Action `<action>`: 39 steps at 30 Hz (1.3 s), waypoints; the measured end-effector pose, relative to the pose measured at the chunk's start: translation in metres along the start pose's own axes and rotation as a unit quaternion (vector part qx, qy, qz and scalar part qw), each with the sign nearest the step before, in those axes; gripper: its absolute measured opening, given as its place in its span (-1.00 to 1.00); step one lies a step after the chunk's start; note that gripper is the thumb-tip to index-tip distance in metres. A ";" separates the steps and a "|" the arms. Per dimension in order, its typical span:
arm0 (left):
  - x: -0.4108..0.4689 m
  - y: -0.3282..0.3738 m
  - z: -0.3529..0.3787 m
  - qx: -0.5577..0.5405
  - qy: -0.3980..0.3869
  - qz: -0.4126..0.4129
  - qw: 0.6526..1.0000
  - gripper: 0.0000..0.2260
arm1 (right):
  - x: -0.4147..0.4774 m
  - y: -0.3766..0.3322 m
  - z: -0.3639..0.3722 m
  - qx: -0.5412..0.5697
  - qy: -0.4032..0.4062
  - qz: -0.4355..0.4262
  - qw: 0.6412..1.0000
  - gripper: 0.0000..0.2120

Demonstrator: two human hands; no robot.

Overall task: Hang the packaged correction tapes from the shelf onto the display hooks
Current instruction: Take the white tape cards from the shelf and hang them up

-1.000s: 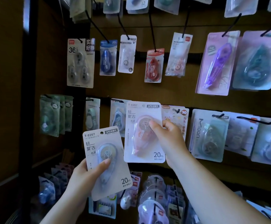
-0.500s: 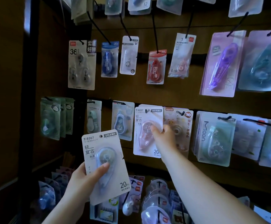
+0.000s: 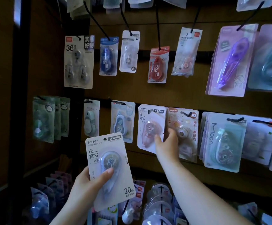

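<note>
A white card pack labelled T-9267 with a pale blue correction tape (image 3: 106,161) is in my left hand (image 3: 83,187), held low and in front of the display, thumb across the blister. A matching pack with a pink correction tape (image 3: 148,125) hangs flat against the board in the middle row, and a black hook (image 3: 150,111) shows through its top hole. My right hand (image 3: 166,143) pinches this pack's lower right edge, thumb on the front and fingers reaching behind toward the neighbouring pack.
Many other tape packs hang on black hooks: a cartoon pack (image 3: 183,133) right of the pink one, a blue-grey pack (image 3: 123,120) left of it. Long hook rods (image 3: 157,25) jut out from the top row. More packs (image 3: 158,202) fill the row below. A dark post (image 3: 20,111) stands on the left.
My right hand carried the pink pack away from me and up to the board, where it now hangs on the hook. The left hand with the blue pack has barely moved.
</note>
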State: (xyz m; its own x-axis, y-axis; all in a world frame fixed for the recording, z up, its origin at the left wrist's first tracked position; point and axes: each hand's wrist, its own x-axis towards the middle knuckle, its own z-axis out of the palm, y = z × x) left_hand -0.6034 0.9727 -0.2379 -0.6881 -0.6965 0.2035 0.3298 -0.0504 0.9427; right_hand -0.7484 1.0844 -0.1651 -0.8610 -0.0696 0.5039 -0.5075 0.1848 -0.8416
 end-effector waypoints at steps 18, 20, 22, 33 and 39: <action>-0.048 0.023 0.035 -0.017 -0.073 0.021 0.997 -0.69 | -0.087 -0.019 -0.048 0.180 -0.281 0.102 0.937 -0.88; -0.053 0.024 0.039 -0.026 -0.085 0.015 0.996 -0.66 | -0.089 -0.020 -0.055 0.216 -0.282 0.114 0.928 -0.81; -0.057 0.026 0.042 -0.038 -0.091 0.019 0.995 -0.69 | -0.090 -0.021 -0.060 0.210 -0.251 0.106 0.939 -0.76; -0.060 0.028 0.044 -0.008 -0.012 -0.004 1.000 -0.74 | -0.066 -0.038 -0.086 0.209 -0.087 0.062 0.972 -0.82; -0.063 0.034 0.037 -0.009 0.021 0.007 1.000 -0.75 | -0.047 -0.045 -0.087 0.170 -0.056 0.027 0.983 -0.75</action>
State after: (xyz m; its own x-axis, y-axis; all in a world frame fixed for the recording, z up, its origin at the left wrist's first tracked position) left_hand -0.5724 1.0414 -0.2093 -0.6558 -0.7268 0.2043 0.3503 -0.0531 0.9351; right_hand -0.6820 1.1643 -0.1336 -0.8757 -0.1799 0.4481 -0.4266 -0.1465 -0.8925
